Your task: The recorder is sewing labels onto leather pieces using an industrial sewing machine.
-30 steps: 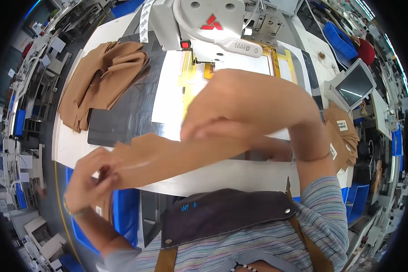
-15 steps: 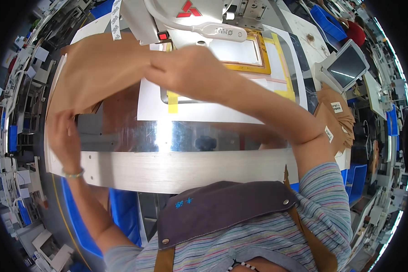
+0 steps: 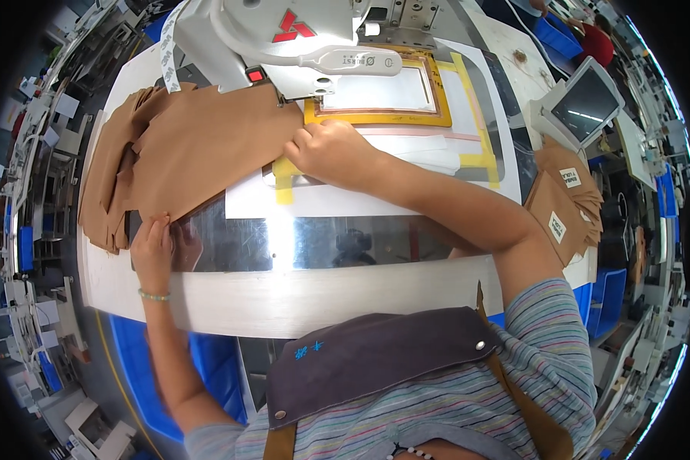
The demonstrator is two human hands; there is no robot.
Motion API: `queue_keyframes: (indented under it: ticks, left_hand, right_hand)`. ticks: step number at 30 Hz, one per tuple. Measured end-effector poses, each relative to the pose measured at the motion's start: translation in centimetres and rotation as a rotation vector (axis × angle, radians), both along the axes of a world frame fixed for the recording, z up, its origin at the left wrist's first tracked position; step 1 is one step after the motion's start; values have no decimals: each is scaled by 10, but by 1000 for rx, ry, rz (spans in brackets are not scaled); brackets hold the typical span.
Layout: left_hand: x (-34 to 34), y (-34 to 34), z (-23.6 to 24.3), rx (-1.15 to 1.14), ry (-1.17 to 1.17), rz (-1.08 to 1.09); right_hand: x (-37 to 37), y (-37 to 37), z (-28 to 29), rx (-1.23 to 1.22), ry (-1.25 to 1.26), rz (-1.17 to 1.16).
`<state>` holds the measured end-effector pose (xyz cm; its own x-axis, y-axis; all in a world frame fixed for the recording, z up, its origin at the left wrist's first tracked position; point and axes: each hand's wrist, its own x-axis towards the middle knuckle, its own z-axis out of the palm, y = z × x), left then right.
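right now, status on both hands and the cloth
Left hand on cloth, near corner. Right hand on its right edge. Cloth spread between. Yellow frame beyond right hand.

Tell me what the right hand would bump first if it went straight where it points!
The right hand would first meet the cloth it holds; past that, probably the brown pile on the left, though depth is unclear.

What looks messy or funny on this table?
A small brownish clump, maybe thread scraps, litters the white tabletop at upper right. The brown fabric pile at left also looks rumpled, with uneven edges. I see no spill.
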<state>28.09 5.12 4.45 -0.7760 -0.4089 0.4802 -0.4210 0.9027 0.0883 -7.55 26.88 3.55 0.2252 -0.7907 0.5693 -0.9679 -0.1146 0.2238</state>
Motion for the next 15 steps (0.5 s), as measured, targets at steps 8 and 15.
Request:
queue_keyframes:
  ticks: [8,15]
  left_hand:
    - [-31,20,12,-178,-60,-132]
    - [-79,42,7,-241,-41,-266]
  right_hand:
    - [-27,42,6,66,2,-42]
    - [-48,92,9,163,-48,-150]
